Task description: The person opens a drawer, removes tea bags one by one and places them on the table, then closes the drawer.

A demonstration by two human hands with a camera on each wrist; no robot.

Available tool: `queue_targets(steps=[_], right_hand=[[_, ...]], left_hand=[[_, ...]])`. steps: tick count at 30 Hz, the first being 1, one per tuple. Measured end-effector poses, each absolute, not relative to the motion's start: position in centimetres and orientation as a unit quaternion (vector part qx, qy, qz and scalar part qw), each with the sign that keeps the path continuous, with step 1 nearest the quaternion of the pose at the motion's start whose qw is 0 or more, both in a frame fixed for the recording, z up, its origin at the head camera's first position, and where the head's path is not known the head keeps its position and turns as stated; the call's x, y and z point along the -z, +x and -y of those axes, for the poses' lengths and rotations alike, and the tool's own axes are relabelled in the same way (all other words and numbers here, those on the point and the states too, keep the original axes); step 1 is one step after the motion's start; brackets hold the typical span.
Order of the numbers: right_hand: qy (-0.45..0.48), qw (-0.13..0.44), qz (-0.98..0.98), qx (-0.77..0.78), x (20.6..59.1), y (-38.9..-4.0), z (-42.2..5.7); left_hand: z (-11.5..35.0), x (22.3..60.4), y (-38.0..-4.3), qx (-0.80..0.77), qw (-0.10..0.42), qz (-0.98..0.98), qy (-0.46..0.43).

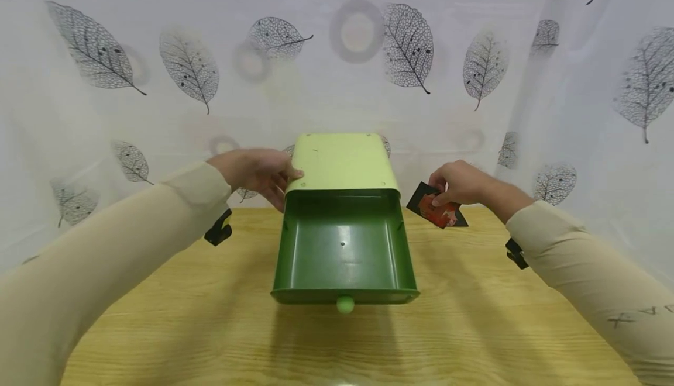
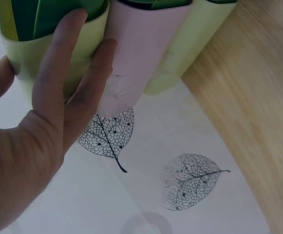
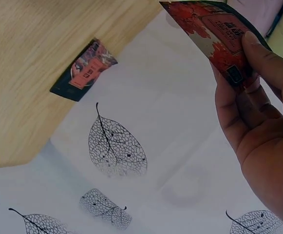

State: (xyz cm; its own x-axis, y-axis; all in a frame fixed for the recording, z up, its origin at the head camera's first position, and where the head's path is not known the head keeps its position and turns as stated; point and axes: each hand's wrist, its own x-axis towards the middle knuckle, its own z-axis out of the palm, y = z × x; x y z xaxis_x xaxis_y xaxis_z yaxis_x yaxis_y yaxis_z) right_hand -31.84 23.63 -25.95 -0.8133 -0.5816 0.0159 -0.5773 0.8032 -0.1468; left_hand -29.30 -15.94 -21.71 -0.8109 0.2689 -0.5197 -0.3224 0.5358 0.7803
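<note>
A small drawer cabinet [image 1: 342,161] with a pale yellow-green shell stands at the centre of the head view. Its dark green top drawer [image 1: 344,257] is pulled out, with a round green knob [image 1: 345,304] on the front; nothing lies in it. My left hand [image 1: 258,172] rests on the shell's left side, thumb at the top edge, fingers fairly straight along the side [image 2: 58,68]. To the right of the cabinet, my right hand [image 1: 460,184] pinches a flat black-and-red sachet [image 1: 438,206] between thumb and fingers. Its printed face shows in the right wrist view [image 3: 214,34].
Another dark sachet with a red label [image 3: 87,70] lies near the table's edge in the right wrist view. Below the top shell come a pink tier [image 2: 141,44] and another yellow-green tier [image 2: 190,44]. A leaf-printed white curtain [image 1: 337,99] hangs behind the wooden table [image 1: 210,327].
</note>
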Motion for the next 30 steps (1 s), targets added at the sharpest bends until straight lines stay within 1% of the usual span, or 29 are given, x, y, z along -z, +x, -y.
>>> queue_targets(steps=[7,18,25,30], right_hand=[[-0.315,0.045,-0.944,0.087,28.3,-32.3,-23.4],[-0.309,0.068,-0.944,0.096,28.9,-32.4,-23.1],[-0.316,0.061,-0.943,0.087,29.3,-32.5,-23.4],[-0.323,0.054,-0.941,0.084,29.4,-32.6,-23.4]], left_hand=[[15.8,21.5,-29.2,-0.475,0.312,-0.823,-0.004],[15.8,21.3,-29.3,-0.467,0.313,-0.827,-0.004],[15.8,21.3,-29.2,-0.471,0.329,-0.819,-0.001],[15.7,21.2,-29.1,-0.474,0.328,-0.817,-0.007]])
